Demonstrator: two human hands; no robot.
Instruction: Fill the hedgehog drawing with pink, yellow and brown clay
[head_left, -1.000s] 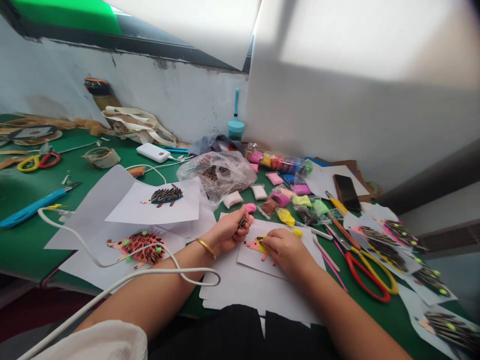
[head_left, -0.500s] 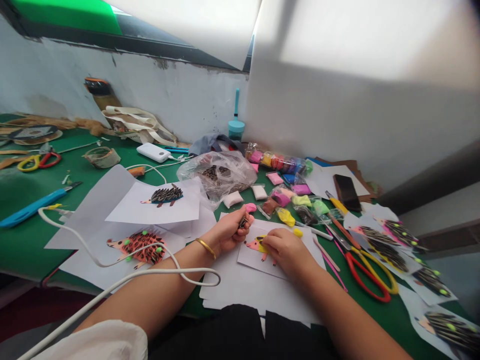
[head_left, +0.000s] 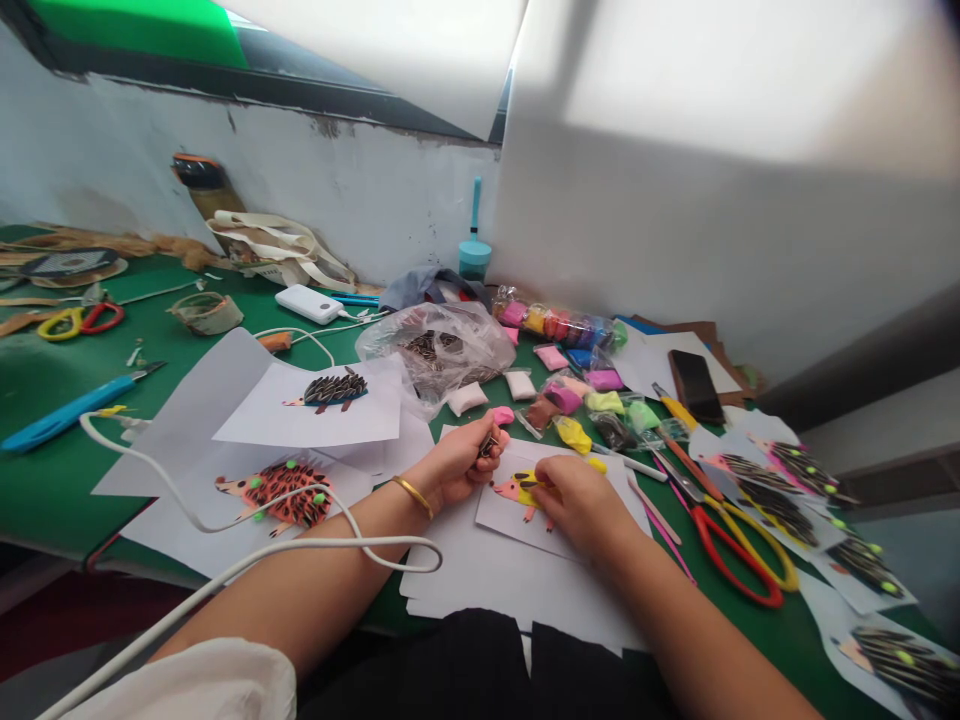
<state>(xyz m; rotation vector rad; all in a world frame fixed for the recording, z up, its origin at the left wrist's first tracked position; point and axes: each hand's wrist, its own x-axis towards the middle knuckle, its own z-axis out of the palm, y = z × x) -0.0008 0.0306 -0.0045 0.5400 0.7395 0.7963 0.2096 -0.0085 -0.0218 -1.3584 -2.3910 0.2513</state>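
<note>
In my left hand [head_left: 466, 462] are several sunflower seeds [head_left: 488, 446], held in curled fingers beside the small white card [head_left: 499, 522]. On that card lies a clay hedgehog [head_left: 517, 489] with a pink face, pink feet and a yellow body, a few dark seeds on its back. My right hand [head_left: 581, 500] is over the hedgehog's rear, thumb and forefinger pinched at the yellow clay. A dark seed shows at those fingertips. The hand hides the hedgehog's back end. A lump of pink clay [head_left: 502, 416] sits just beyond my left hand.
Behind the hands lie a plastic bag of seeds [head_left: 435, 350] and several clay packets [head_left: 604, 380]. Scissors [head_left: 739, 540] and tools lie to the right, near finished hedgehog cards [head_left: 780, 500]. A white cable [head_left: 247, 575] crosses over my left forearm. More hedgehog sheets [head_left: 337, 425] are at left.
My right hand has shifted slightly right along the hedgehog's back, uncovering more of the yellow clay and a dark seed. My left hand stays in place with its seeds.
</note>
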